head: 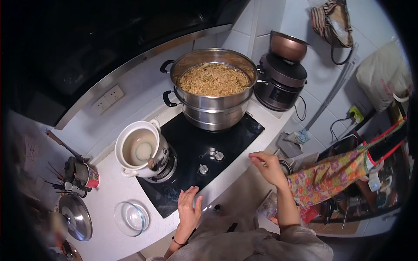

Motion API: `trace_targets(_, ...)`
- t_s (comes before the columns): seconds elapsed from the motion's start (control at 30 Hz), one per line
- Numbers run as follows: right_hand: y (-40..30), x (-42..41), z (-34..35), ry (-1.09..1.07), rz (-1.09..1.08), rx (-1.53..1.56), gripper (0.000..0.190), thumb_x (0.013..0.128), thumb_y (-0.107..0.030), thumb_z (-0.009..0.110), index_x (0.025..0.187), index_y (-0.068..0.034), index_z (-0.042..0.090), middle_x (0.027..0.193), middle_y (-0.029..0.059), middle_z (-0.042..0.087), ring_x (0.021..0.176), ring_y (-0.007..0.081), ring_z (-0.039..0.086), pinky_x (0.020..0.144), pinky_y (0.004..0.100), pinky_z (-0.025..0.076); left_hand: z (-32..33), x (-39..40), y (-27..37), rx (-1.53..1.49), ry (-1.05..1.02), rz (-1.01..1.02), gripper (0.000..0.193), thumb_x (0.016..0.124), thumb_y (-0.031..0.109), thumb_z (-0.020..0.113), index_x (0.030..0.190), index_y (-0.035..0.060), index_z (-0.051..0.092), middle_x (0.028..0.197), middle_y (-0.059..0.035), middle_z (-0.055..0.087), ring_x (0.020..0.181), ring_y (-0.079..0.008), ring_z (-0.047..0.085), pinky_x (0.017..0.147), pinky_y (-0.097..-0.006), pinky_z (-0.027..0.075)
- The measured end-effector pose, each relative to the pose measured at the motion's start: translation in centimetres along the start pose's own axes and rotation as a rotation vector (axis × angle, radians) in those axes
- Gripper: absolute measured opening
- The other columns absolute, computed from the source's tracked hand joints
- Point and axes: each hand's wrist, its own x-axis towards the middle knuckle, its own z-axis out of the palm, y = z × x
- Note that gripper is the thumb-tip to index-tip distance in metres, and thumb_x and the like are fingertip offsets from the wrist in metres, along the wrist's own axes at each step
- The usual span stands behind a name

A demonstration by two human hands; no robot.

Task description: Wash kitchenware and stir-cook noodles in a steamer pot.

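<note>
My left hand hovers over or rests at the front left edge of the black glass gas hob, thumb apart and nothing in it. My right hand is bent at the wrist in front of the counter's edge, fingers loosely curved and holding nothing that I can see. On the rear right burner stands a stainless steel steamer pot, its upper tier full of brown shredded food. A white ceramic pot with a dark pattern sits on the left burner, cloudy liquid inside. Two control knobs lie between the hands and pots.
A clear glass bowl and a steel lid are on the white counter at left, near a utensil holder. An electric cooker with a copper-coloured bowl on top stands at right. A flowered apron hangs beside my right arm.
</note>
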Motion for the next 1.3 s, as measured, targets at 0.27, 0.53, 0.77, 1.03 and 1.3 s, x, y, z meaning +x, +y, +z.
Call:
trace_targets(0.27, 6.3, 8.6, -3.3, -0.065, 0.108, 0.249, 0.015, 0.090, -0.007, 0.056, 0.096, 0.001, 0.066, 0.088, 0.0084, 0.067, 0.078, 0.0120, 0.062, 0.069, 0.0241, 0.047, 3.8, 4.5, 0.5, 0.104, 0.042, -0.262, 0.024, 0.086, 0.014, 0.058, 0.102, -0.0030, 0.062, 0.102, -0.0181, 0.065, 0.106, -0.0330, 0.058, 0.101, -0.0480, 0.034)
trace_targets(0.53, 6.0, 15.7, 2.6, -0.851, -0.213, 0.470, 0.016, 0.088, -0.009, 0.060, 0.100, 0.001, 0.064, 0.093, 0.0120, 0.066, 0.087, 0.0201, 0.065, 0.075, 0.0301, 0.050, 7.2, 5.0, 3.5, 0.265, 0.222, -0.629, 0.022, 0.088, 0.014, 0.055, 0.102, -0.0026, 0.061, 0.100, -0.0197, 0.063, 0.096, -0.0371, 0.058, 0.101, -0.0507, 0.033)
trace_targets(0.77, 4.8, 15.9, 7.4, -1.330, -0.392, 0.388, 0.020, 0.086, -0.011, 0.062, 0.102, 0.001, 0.064, 0.094, 0.0144, 0.066, 0.086, 0.0262, 0.065, 0.074, 0.0342, 0.051, 7.1, 3.9, 6.8, 0.413, 0.332, -0.781, 0.024, 0.087, 0.013, 0.057, 0.106, -0.0015, 0.060, 0.101, -0.0190, 0.062, 0.103, -0.0346, 0.057, 0.103, -0.0505, 0.031)
trace_targets(1.03, -1.4, 7.3, 14.5, -1.670, -0.429, 0.474, 0.015, 0.085, -0.006, 0.060, 0.099, 0.001, 0.064, 0.089, 0.0133, 0.066, 0.082, 0.0226, 0.065, 0.071, 0.0298, 0.050, 1.0, 0.6, 8.1, 0.661, 0.673, -0.642, 0.033, 0.079, 0.006, 0.065, 0.111, -0.0016, 0.058, 0.106, -0.0132, 0.063, 0.109, -0.0308, 0.056, 0.105, -0.0513, 0.028)
trace_targets(1.3, -9.2, -14.1, 23.7, -0.996, -1.043, 0.475, 0.019, 0.083, -0.004, 0.053, 0.097, 0.006, 0.059, 0.082, 0.0211, 0.062, 0.078, 0.0328, 0.062, 0.069, 0.0391, 0.049, -6.3, -9.9, 6.8, 0.883, 0.805, -0.445, 0.038, 0.079, 0.011, 0.067, 0.114, 0.0010, 0.060, 0.115, -0.0118, 0.061, 0.112, -0.0289, 0.056, 0.103, -0.0550, 0.028)
